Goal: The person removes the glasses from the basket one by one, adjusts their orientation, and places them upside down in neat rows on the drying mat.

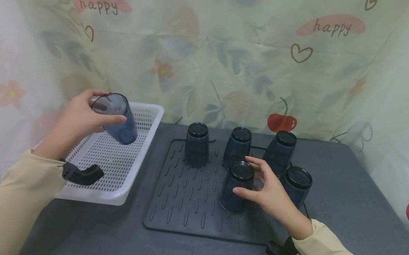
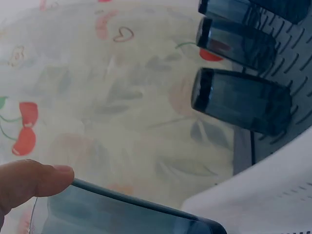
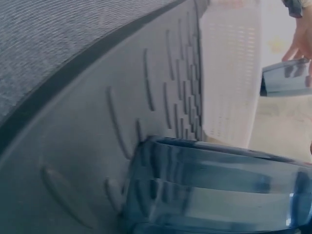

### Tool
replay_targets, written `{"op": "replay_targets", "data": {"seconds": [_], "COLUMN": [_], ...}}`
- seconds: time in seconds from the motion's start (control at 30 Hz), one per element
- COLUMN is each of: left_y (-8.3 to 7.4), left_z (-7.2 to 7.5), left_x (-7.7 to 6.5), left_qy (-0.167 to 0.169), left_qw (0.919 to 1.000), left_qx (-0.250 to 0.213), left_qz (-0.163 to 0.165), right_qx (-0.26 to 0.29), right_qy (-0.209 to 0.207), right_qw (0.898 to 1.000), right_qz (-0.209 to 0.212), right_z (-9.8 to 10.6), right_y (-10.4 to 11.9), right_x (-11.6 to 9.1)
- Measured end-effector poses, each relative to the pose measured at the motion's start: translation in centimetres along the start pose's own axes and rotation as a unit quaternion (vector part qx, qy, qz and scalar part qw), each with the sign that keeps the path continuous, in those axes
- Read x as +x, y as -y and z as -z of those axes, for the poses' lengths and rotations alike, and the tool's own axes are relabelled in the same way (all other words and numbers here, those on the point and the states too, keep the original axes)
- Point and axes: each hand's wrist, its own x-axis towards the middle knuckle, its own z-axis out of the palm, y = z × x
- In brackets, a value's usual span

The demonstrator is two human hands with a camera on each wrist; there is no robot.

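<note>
My left hand (image 1: 85, 115) holds a blue-tinted drinking glass (image 1: 126, 128) by its rim end, tilted with its mouth up and to the left, above a white basket (image 1: 151, 138). The left wrist view shows my thumb on this glass (image 2: 122, 209). My right hand (image 1: 267, 190) has its thumb and fingers around an upside-down glass (image 1: 233, 201) on the dark drying mat (image 1: 181, 222). In the right wrist view that glass (image 3: 219, 190) has its mouth on the mat, and no right-hand fingers show there.
Several more upside-down glasses stand on the mat: one at the back left (image 1: 197, 145), one at the back middle (image 1: 238, 146), one at the back right (image 1: 281, 152) and one right of my hand (image 1: 298, 183). A patterned curtain (image 1: 205, 59) hangs behind the grey table (image 1: 106, 239).
</note>
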Motion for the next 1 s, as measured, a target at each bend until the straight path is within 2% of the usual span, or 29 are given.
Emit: {"op": "replay_targets", "data": {"seconds": [0.2, 0.33, 0.53, 0.77, 0.83, 1.0], "left_y": [-1.5, -2.5, -3.6, -4.5, -4.8, -5.4], "left_z": [0.7, 0.7, -0.1, -1.6, -2.1, -3.5], "left_x": [-1.9, -3.3, -5.3, -6.7, -7.0, -8.1], "left_qy": [-0.026, -0.030, -0.009, 0.009, 0.014, 0.031], "left_qw": [0.9992, 0.9987, 0.9935, 0.9765, 0.9684, 0.9417], "left_qx": [0.013, -0.005, -0.093, -0.185, -0.215, -0.296], "left_qz": [-0.026, -0.041, -0.064, -0.110, -0.125, -0.158], "right_qx": [0.021, 0.033, 0.045, 0.088, 0.102, 0.136], "right_qy": [-0.003, -0.004, -0.010, -0.003, -0.001, 0.008], "right_qw": [0.999, 0.997, 0.993, 0.984, 0.980, 0.970], "right_qz": [0.041, 0.069, 0.110, 0.158, 0.172, 0.203], "right_z": [0.6, 1.1, 1.7, 1.7, 1.5, 0.9], "right_y": [1.1, 2.1, 3.8, 5.1, 5.3, 5.8], "right_x": [-0.2, -0.3, -0.4, -0.5, -0.5, -0.4]}}
